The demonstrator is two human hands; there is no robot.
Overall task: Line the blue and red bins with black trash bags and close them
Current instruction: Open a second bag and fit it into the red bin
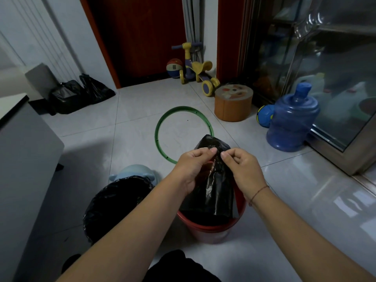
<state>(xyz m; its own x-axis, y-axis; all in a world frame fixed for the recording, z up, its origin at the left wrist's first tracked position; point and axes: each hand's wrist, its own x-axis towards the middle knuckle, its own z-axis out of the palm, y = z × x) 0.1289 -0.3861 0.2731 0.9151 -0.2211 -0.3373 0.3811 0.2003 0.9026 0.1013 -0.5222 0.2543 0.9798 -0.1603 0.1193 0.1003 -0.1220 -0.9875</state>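
Observation:
A red bin (211, 231) stands on the floor in front of me. Above it hangs a folded black trash bag (217, 192), its lower end inside the bin's mouth. My left hand (193, 165) and my right hand (240, 169) pinch the bag's top edge close together. To the left stands the blue bin (134, 173), almost fully covered by a black bag (114, 202) pulled over its rim; only a pale blue part shows behind the bag.
A green plastic ring (160, 127) lies on the tiled floor beyond the bins. A blue water jug (293, 121), a round orange stool (234, 104) and a toy scooter (197, 68) stand at the right and back. Filled black bags (81, 94) sit at the left wall. A grey cabinet (24, 151) is close on my left.

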